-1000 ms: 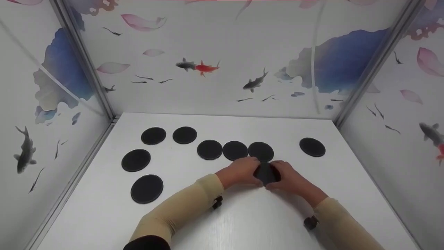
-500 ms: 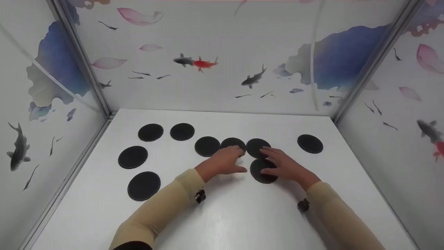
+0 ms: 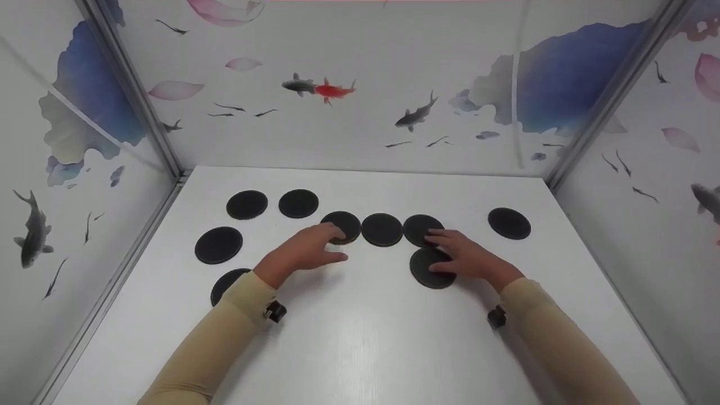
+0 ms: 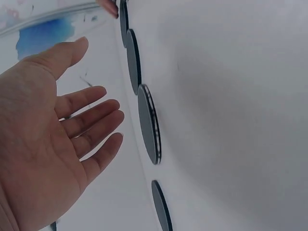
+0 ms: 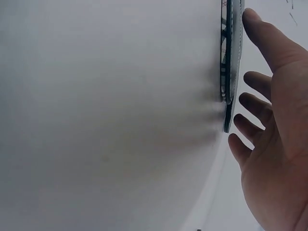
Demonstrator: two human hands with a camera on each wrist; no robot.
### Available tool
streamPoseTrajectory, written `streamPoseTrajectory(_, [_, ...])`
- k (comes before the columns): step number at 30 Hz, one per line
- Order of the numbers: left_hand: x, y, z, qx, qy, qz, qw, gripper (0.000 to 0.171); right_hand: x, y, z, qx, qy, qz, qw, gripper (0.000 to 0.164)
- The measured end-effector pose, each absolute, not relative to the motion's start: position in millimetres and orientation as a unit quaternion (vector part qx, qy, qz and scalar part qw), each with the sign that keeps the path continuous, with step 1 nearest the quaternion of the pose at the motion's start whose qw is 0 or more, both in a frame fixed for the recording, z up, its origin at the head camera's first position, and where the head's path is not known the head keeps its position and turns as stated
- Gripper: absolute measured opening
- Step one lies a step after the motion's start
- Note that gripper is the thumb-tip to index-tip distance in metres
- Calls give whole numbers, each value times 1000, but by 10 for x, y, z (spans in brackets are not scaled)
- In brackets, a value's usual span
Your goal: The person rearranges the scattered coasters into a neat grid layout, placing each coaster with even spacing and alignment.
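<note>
Several flat black round discs, like coasters, lie on the white table. Three form a touching row: a left disc [image 3: 350, 220], a middle disc [image 3: 382, 229] and a right disc [image 3: 417, 229]. A nearer disc [image 3: 421, 267] lies just in front of the right one. My left hand [image 3: 304, 247] is over the left disc with fingers spread, holding nothing; the left wrist view shows this palm [image 4: 43, 139] apart from the discs. My right hand [image 3: 467, 256] has its thumb over the nearer disc and its fingers over the right disc; whether it touches them I cannot tell.
Further discs lie at the back left [image 3: 247, 205], beside it [image 3: 298, 203], at the left [image 3: 219, 245] and partly under the left sleeve [image 3: 225, 284]. Another disc [image 3: 509, 223] lies far right. Printed panels [image 3: 360, 129] wall the table [image 3: 349, 349] on three sides.
Both hands have let go of the nearer disc, which now lies flat. My left hand has moved left, past the middle disc. The right hand's fingers have spread, and it stays by the disc.
</note>
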State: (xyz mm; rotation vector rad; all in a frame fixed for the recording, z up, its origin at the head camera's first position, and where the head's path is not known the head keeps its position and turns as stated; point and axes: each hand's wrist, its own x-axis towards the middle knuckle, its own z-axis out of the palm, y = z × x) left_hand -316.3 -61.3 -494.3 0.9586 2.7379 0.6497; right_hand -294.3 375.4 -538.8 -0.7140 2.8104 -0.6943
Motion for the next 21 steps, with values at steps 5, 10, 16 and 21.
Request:
streamPoseTrajectory(5, [-3119, -1004, -4933, 297, 918, 249, 84, 54, -2955, 3772, -5373, -240, 941, -221, 88, 83])
streamPoseTrajectory(10, [-2980, -1442, -4953, 258, 927, 261, 78, 54, -2959, 3769, -5404, -242, 937, -234, 89, 83])
streamPoseTrajectory(16, [-2771, -1927, -4939, 194, 939, 270, 84, 57, -2962, 3770, -5421, -229, 935, -251, 99, 83])
streamPoseTrajectory(21, [-2624, -2235, -4962, 173, 941, 276, 92, 67, -2978, 3773, -5406, -226, 937, -246, 107, 85])
